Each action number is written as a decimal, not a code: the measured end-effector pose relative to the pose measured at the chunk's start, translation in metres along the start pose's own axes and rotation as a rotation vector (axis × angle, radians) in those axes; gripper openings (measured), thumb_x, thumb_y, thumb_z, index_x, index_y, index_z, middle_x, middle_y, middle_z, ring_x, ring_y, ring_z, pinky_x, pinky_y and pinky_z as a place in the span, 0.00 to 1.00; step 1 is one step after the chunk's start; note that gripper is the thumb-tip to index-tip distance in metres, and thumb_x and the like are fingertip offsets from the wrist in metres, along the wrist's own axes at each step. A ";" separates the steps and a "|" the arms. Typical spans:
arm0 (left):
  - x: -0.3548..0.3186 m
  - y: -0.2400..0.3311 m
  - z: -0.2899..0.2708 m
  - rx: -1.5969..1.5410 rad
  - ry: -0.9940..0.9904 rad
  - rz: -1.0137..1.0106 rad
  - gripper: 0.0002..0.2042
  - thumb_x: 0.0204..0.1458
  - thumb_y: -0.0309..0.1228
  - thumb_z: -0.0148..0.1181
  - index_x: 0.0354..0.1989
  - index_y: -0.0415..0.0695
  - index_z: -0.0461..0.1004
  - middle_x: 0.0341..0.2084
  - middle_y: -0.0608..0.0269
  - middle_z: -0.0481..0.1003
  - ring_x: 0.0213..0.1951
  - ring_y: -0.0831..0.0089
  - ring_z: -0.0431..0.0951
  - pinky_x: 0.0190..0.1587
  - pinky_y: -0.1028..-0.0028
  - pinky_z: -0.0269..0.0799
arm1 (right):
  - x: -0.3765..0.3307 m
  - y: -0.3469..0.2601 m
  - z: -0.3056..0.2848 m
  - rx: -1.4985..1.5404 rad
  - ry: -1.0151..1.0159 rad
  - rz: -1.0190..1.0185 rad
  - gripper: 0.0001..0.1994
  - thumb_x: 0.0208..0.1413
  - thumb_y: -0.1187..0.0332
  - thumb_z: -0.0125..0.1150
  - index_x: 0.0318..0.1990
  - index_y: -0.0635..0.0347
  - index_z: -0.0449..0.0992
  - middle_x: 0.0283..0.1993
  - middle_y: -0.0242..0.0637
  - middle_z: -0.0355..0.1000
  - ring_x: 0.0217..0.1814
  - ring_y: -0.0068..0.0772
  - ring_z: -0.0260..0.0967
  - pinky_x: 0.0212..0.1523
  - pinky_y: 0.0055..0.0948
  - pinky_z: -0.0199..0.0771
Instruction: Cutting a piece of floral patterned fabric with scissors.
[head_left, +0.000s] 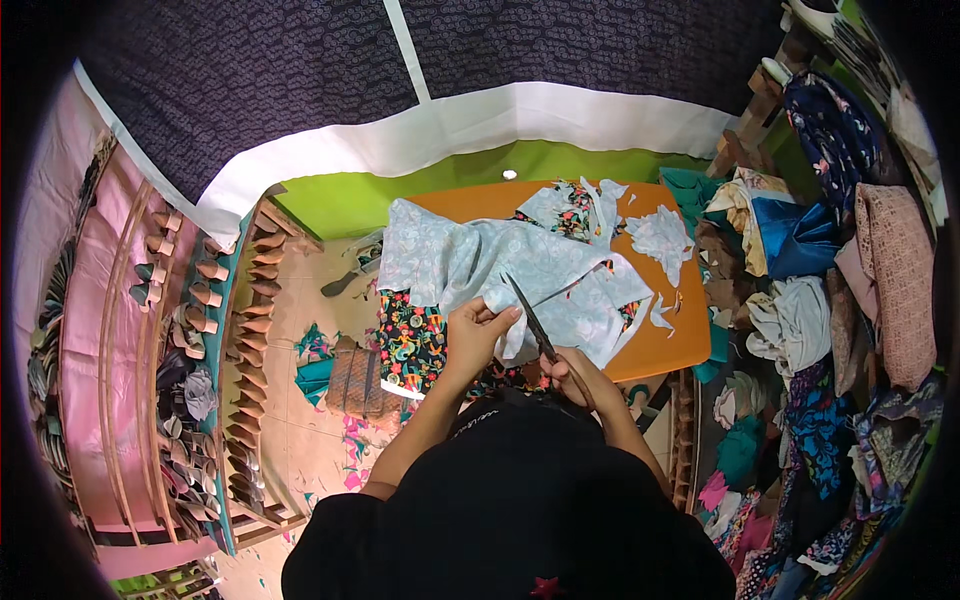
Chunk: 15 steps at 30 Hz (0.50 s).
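Observation:
A large piece of floral fabric [470, 245], its pale bluish-white side up, lies over the table and drapes off its near left side. Its dark side, printed with bright flowers, shows on a hanging part [408, 335]. My left hand [474, 338] pinches the fabric near its middle, thumb toward the right. My right hand [577, 377] grips the handles of dark scissors [535, 325]. Their blades point away from me and up to the left, over the pale cloth just right of my left fingers. Whether the blade tips are cutting the cloth I cannot tell.
Cloth scraps [660, 243] lie on the orange table [685, 335]. Rolled and folded fabrics [800, 320] crowd the right side. Wooden racks of shoe forms [255, 340] stand at left. A brown bundle [362, 383] and scraps lie on the tiled floor [310, 440]. Dark curtains [300, 80] hang beyond.

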<state>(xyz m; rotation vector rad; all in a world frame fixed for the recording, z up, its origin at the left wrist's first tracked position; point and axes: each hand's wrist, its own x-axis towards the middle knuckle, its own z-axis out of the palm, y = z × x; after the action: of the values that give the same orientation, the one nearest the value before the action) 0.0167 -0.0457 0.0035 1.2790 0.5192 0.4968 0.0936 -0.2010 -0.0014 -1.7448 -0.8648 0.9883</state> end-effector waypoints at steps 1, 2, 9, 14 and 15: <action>0.000 0.000 0.000 0.000 -0.001 0.000 0.10 0.43 0.23 0.58 0.34 0.32 0.70 0.26 0.60 0.73 0.27 0.81 0.72 0.29 0.83 0.67 | 0.000 0.002 0.000 0.000 0.001 0.000 0.38 0.25 0.24 0.33 0.19 0.57 0.56 0.15 0.24 0.52 0.17 0.16 0.50 0.17 0.18 0.52; 0.001 -0.001 0.000 -0.016 -0.009 -0.016 0.11 0.43 0.22 0.58 0.35 0.32 0.70 0.27 0.61 0.73 0.27 0.81 0.71 0.30 0.83 0.66 | -0.001 0.005 0.001 0.055 -0.007 -0.022 0.38 0.26 0.24 0.34 0.18 0.57 0.56 0.15 0.24 0.52 0.17 0.16 0.50 0.17 0.18 0.52; 0.000 0.002 -0.003 0.032 -0.055 -0.075 0.10 0.42 0.21 0.58 0.35 0.33 0.69 0.28 0.61 0.74 0.28 0.81 0.72 0.31 0.83 0.67 | -0.003 -0.002 0.003 0.085 0.012 -0.031 0.40 0.25 0.23 0.31 0.18 0.58 0.57 0.15 0.24 0.52 0.17 0.17 0.51 0.17 0.19 0.52; -0.001 -0.002 -0.001 -0.007 -0.038 -0.045 0.09 0.43 0.23 0.58 0.32 0.33 0.70 0.24 0.62 0.74 0.23 0.83 0.71 0.24 0.84 0.65 | -0.005 0.003 -0.002 0.052 -0.031 -0.050 0.40 0.27 0.23 0.31 0.19 0.59 0.58 0.15 0.25 0.53 0.18 0.17 0.51 0.17 0.19 0.53; -0.001 0.000 0.001 -0.036 -0.035 -0.051 0.08 0.43 0.23 0.58 0.32 0.33 0.70 0.23 0.63 0.74 0.22 0.83 0.71 0.23 0.85 0.64 | -0.005 0.004 -0.002 0.053 -0.032 -0.041 0.40 0.28 0.24 0.31 0.19 0.59 0.59 0.15 0.26 0.53 0.18 0.18 0.52 0.18 0.19 0.53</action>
<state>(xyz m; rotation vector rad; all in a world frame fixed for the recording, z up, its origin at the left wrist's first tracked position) 0.0159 -0.0472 0.0034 1.2353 0.5101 0.4386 0.0941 -0.2075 -0.0031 -1.6645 -0.8831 1.0059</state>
